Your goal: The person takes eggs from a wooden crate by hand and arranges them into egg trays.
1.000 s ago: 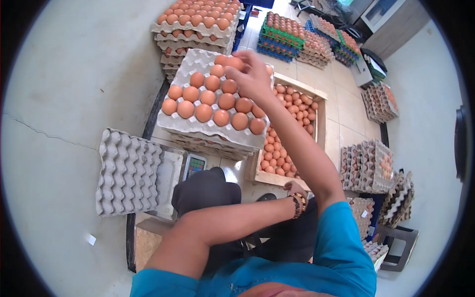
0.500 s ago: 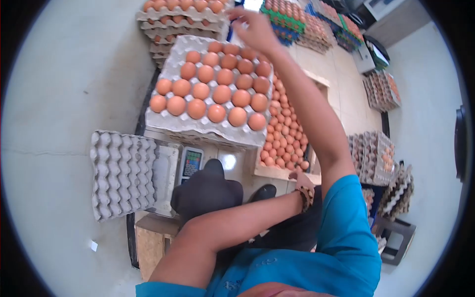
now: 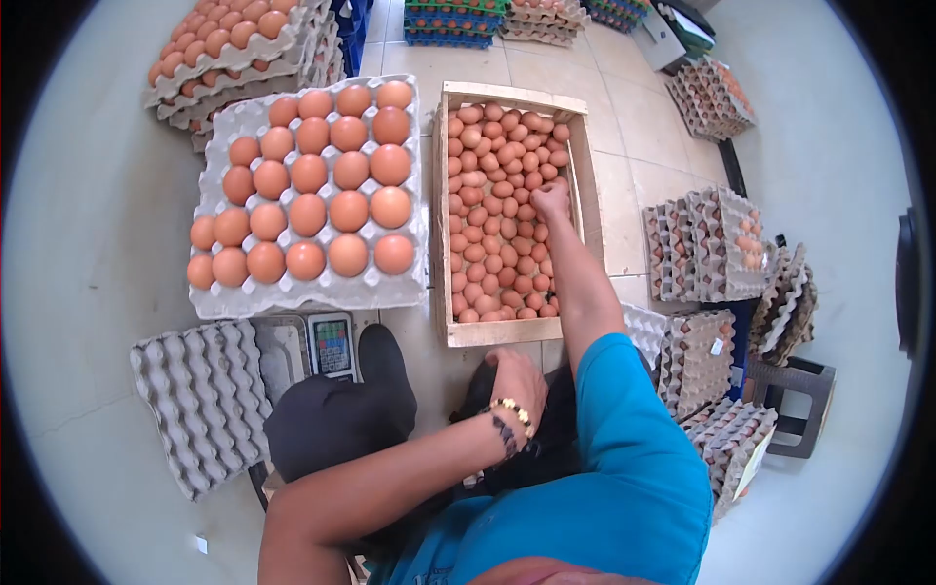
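A wooden crate full of loose brown eggs stands in the middle. My right hand reaches into it by the right wall, fingers curled down among the eggs; what they grip is hidden. My left hand, with bracelets at the wrist, is over my lap just below the crate's near edge. Its fingers are bent under, and anything inside them is out of sight. Left of the crate, a grey egg tray on a stack carries rows of brown eggs, with bare cups along its far left side.
A scale with a keypad sits below the filled tray, beside an empty tray. Stacked egg trays rise at the far left. More stacks line the right, near a dark plastic stool. Coloured trays stand behind.
My right hand has come down from near the far-left tray stack into the crate. My left hand has left the crate's near edge for my lap. The view has shifted toward the crate.
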`<state>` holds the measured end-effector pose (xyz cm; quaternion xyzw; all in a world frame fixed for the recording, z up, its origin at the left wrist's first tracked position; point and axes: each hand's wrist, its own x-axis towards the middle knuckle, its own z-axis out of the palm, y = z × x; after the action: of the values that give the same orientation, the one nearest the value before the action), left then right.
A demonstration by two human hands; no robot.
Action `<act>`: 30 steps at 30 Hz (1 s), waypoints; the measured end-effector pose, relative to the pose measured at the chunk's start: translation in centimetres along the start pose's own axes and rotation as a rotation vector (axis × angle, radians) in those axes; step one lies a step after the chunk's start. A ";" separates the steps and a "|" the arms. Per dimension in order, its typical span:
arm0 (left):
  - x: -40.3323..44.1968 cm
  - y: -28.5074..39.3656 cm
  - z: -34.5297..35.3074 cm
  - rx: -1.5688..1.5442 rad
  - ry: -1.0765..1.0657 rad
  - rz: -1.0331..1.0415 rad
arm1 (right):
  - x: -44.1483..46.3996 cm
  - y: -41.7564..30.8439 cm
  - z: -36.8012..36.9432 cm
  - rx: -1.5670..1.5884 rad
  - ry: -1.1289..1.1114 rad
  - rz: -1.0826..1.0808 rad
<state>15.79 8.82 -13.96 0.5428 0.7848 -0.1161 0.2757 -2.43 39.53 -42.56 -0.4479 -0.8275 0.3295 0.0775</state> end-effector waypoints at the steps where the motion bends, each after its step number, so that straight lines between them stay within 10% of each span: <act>1: 0.0 0.1 0.7 0.006 0.011 -0.008 | -0.2 -0.3 0.5 -0.050 0.009 -0.076; 6: 0.0 0.4 2.7 0.033 0.106 0.005 | 1.4 -5.8 5.1 0.129 0.220 -0.374; 20: 0.4 -0.9 2.2 -0.015 0.124 0.005 | 1.4 -16.6 8.4 0.068 0.192 0.191; 28: 0.7 -1.5 2.4 -0.077 -0.002 0.003 | 2.8 -14.1 7.7 0.139 0.172 0.101; 30: 0.6 -1.5 3.2 -0.054 0.097 -0.027 | 3.0 -12.7 7.4 0.508 -0.039 0.210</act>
<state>15.25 7.17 -17.11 0.5294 0.8074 -0.0723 0.2502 -16.09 33.53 -40.90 -0.4911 -0.6685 0.5414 0.1370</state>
